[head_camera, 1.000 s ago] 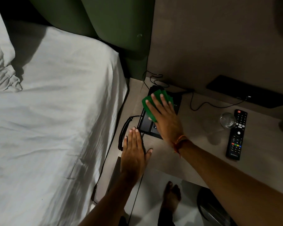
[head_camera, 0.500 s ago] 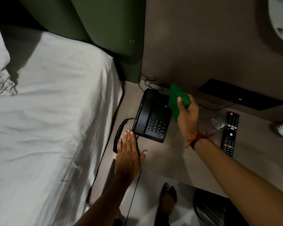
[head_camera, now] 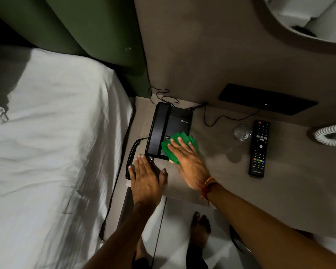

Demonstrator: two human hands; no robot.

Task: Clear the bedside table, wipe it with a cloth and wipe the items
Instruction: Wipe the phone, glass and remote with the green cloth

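Observation:
A black desk telephone (head_camera: pixel 168 123) stands at the left end of the beige bedside table (head_camera: pixel 231 181), its handset in the cradle and its coiled cord hanging off the left edge. My right hand (head_camera: pixel 188 162) lies flat on a green cloth (head_camera: pixel 177 147), pressing it onto the phone's keypad at the near right corner. My left hand (head_camera: pixel 145 179) rests flat on the table just in front of the phone, fingers together, holding nothing. A black TV remote (head_camera: pixel 259 148) and a clear drinking glass (head_camera: pixel 242 132) sit to the right.
A bed with white sheets (head_camera: pixel 52 152) borders the table's left side, a green padded headboard (head_camera: pixel 97 35) behind it. A black panel (head_camera: pixel 268 99) sits on the wall, cables trailing to the phone. A white coiled hose (head_camera: pixel 332 134) lies far right. My bare feet (head_camera: pixel 199 226) stand on pale floor.
My right hand lifted the green cloth off the phone towards the wall, then came back down and now presses it on the keypad. My left hand stayed flat in front of the phone.

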